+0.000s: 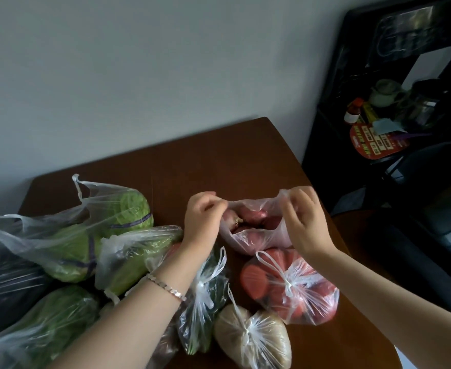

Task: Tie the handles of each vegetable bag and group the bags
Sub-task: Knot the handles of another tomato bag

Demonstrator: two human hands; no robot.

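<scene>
An open clear bag of red onions (253, 233) lies on the brown table (219, 161). My left hand (204, 219) pinches its left handle and my right hand (303, 217) pinches its right handle, holding the mouth apart. In front of it sit three knotted bags: sliced carrots (291, 286), dark green vegetables (205, 302) and a beige vegetable (253, 339). To the left lie untied bags of green cabbages (91, 230) and another green vegetable (134, 257).
More bags crowd the table's left front: a dark one (8, 286) and a green one (43, 323). A grey wall runs behind the table. A black shelf unit (394, 115) with bottles, a pot and a red card stands to the right.
</scene>
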